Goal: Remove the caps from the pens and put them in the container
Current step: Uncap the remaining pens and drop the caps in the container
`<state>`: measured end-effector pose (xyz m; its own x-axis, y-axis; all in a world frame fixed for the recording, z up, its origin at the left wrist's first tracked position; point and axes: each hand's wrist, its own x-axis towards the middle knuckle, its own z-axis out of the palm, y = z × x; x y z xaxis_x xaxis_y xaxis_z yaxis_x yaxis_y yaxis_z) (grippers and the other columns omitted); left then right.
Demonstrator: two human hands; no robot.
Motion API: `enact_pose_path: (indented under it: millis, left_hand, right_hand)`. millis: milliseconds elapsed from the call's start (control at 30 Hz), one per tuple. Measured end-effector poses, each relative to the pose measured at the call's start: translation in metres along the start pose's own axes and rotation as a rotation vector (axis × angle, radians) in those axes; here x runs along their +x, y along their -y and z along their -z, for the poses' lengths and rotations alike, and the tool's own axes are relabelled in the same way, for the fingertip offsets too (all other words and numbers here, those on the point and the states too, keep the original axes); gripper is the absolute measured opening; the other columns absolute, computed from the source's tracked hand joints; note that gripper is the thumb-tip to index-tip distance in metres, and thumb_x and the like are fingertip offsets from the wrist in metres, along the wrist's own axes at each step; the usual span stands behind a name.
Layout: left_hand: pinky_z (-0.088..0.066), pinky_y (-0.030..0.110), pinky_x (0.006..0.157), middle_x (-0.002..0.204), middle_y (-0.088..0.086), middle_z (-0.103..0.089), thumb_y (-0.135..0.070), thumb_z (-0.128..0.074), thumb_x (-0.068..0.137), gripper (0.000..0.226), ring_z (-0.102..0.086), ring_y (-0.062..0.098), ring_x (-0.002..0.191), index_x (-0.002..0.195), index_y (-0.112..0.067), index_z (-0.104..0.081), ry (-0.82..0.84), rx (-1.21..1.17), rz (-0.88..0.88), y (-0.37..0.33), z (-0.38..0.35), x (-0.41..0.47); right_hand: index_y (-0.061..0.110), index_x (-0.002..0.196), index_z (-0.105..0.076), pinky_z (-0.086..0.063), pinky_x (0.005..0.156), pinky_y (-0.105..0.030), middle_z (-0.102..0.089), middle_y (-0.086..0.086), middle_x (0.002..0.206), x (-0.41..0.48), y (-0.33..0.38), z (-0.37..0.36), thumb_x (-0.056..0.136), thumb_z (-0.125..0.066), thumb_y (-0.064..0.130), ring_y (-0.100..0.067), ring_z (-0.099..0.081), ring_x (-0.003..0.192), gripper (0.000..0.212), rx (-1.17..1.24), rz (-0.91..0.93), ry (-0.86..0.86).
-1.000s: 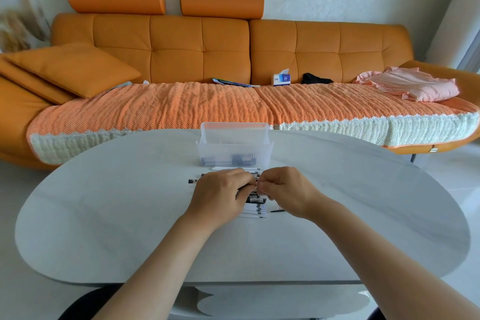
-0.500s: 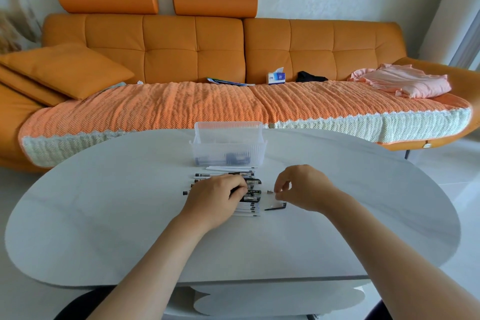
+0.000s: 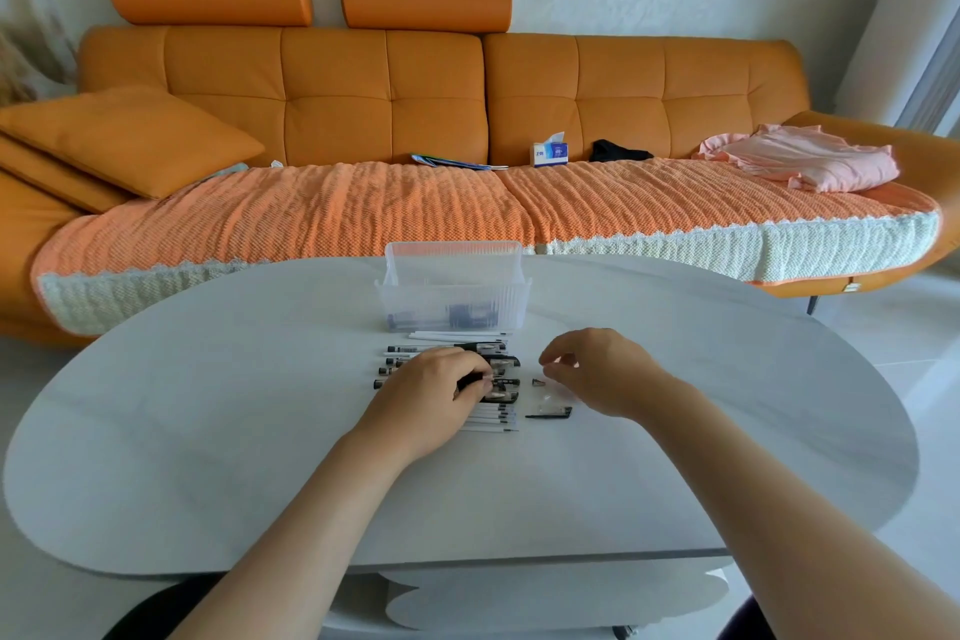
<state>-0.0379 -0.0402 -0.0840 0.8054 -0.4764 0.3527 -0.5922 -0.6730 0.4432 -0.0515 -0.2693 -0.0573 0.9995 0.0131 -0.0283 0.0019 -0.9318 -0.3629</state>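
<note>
Pens [image 3: 501,363] lie packed under the left hand [image 3: 436,392], which grips one; the right hand [image 3: 597,369], apart at three o'clock, curls, on what I cannot tell. Dragging could scatter neighbours.

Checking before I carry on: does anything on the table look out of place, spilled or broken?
Slightly. A pen cap and a small dark piece lie loose on the table, just right of the row of pens, rather than in the clear container. Nothing looks spilled or broken.
</note>
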Motion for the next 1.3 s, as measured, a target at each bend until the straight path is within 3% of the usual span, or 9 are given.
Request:
enact_pose_path:
  millis: [300,500,667,867,933,1100,1200,1300]
  left_hand:
    - [-0.043,0.024,0.085,0.104,-0.013,-0.065,-0.033,-0.057,0.095,0.020,-0.054,0.006,0.100,0.109,-0.026,-0.068,0.005,0.004,0.011,0.000,0.002,-0.001]
    - [-0.042,0.022,0.083,0.105,-0.012,-0.066,-0.034,-0.056,0.096,0.021,-0.055,0.006,0.100,0.110,-0.025,-0.068,-0.004,0.003,0.009,0.003,0.004,-0.001]
    - [-0.041,0.022,0.076,0.094,-0.015,-0.062,-0.033,-0.056,0.096,0.019,-0.053,0.006,0.091,0.107,-0.024,-0.068,-0.009,-0.004,-0.003,0.003,0.003,0.000]
    - [-0.031,0.014,0.064,0.077,-0.022,-0.050,-0.032,-0.056,0.096,0.014,-0.047,-0.002,0.077,0.101,-0.025,-0.068,-0.009,-0.014,-0.012,0.003,0.004,0.000]
    - [-0.032,0.016,0.062,0.078,-0.019,-0.052,-0.033,-0.056,0.095,0.014,-0.048,-0.004,0.076,0.100,-0.027,-0.068,0.005,-0.023,-0.008,0.003,0.004,-0.001]
    - [-0.049,0.026,0.076,0.095,-0.016,-0.063,-0.034,-0.058,0.093,0.017,-0.057,0.002,0.089,0.109,-0.033,-0.062,0.071,-0.081,0.024,0.003,0.003,-0.001]
    - [-0.048,0.023,0.081,0.104,-0.016,-0.064,-0.030,-0.060,0.093,0.014,-0.058,0.003,0.097,0.106,-0.031,-0.057,0.056,-0.114,0.078,0.006,0.003,0.000]
    - [-0.044,0.019,0.078,0.100,-0.015,-0.065,-0.027,-0.063,0.092,0.009,-0.059,0.003,0.094,0.098,-0.029,-0.057,0.018,-0.152,0.104,0.005,0.003,0.002]
  right_hand:
    - [0.039,0.091,-0.074,-0.053,0.074,-0.027,-0.063,0.020,0.092,0.008,0.005,-0.011,0.088,-0.064,0.032,-0.007,-0.061,0.088,0.013,0.007,0.040,0.019]
    - [0.036,0.091,-0.070,-0.052,0.069,-0.022,-0.064,0.026,0.085,0.003,0.016,-0.009,0.089,-0.066,0.034,0.002,-0.061,0.077,0.005,0.157,0.122,-0.122]
    - [0.034,0.088,-0.070,-0.039,0.059,-0.013,-0.068,0.019,0.089,-0.002,0.024,-0.013,0.086,-0.071,0.028,0.010,-0.057,0.062,0.007,0.265,0.219,-0.086]
    - [0.033,0.087,-0.071,-0.046,0.054,-0.017,-0.068,0.019,0.086,-0.002,0.027,-0.018,0.085,-0.072,0.027,0.001,-0.054,0.055,0.006,0.340,0.229,-0.075]
    - [0.032,0.088,-0.071,-0.042,0.056,-0.014,-0.068,0.018,0.087,-0.003,0.029,-0.020,0.085,-0.072,0.029,0.002,-0.054,0.056,0.005,0.329,0.244,-0.069]
    - [0.034,0.089,-0.070,-0.035,0.055,-0.010,-0.069,0.016,0.087,-0.004,0.034,-0.025,0.087,-0.072,0.031,0.006,-0.054,0.058,0.004,0.334,0.256,-0.089]
    - [0.035,0.089,-0.071,-0.035,0.057,-0.009,-0.068,0.018,0.086,-0.003,0.036,-0.025,0.086,-0.072,0.029,0.008,-0.055,0.062,0.007,0.343,0.243,-0.131]
    - [0.039,0.087,-0.069,-0.036,0.053,-0.009,-0.066,0.021,0.082,-0.003,0.036,-0.024,0.085,-0.073,0.026,0.006,-0.055,0.060,0.014,0.350,0.221,-0.165]
